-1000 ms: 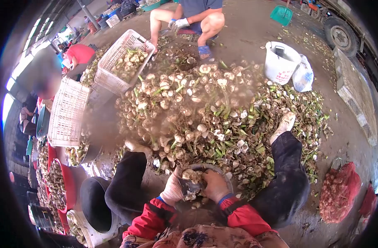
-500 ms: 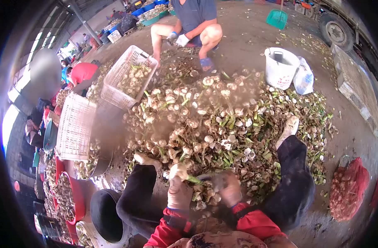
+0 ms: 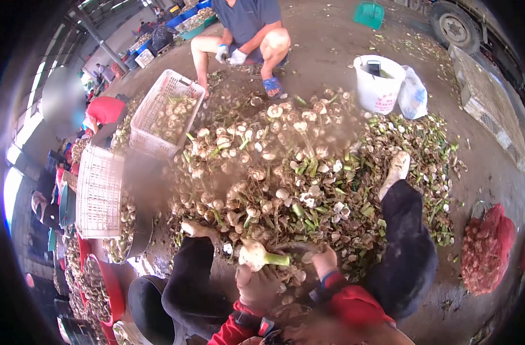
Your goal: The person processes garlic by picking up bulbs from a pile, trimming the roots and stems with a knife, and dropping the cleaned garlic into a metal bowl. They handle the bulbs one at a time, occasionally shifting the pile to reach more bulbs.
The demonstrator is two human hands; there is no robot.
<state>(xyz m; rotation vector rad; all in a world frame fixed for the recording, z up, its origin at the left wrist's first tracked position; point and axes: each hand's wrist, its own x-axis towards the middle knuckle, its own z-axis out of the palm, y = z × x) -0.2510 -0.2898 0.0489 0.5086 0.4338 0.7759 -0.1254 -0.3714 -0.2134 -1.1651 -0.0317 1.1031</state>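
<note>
A garlic bulb (image 3: pixel 252 256) with a thick green stem stub is held in my left hand (image 3: pixel 255 287), low in the centre, the stub pointing right. Just to the right, my right hand (image 3: pixel 324 260) is closed, its fingers wrapped round something I cannot make out; a thin dark curved shape extends left from it towards the stem. A large heap of garlic (image 3: pixel 274 172) lies between my legs and beyond them, with leaves, cut green stems and peelings mixed in.
A person (image 3: pixel 248 34) in white gloves squats across the heap. White crates (image 3: pixel 100 190) stand left, beside a black bucket (image 3: pixel 150 305) and red tub (image 3: pixel 114 287). A white bucket (image 3: pixel 377 86) and bag (image 3: pixel 413 95) are upper right. A red net sack (image 3: pixel 487 250) lies right.
My right hand has moved slightly up and right, and the stem now points more directly right. The whole view has shifted a little. The person opposite has brought the gloved hands slightly apart.
</note>
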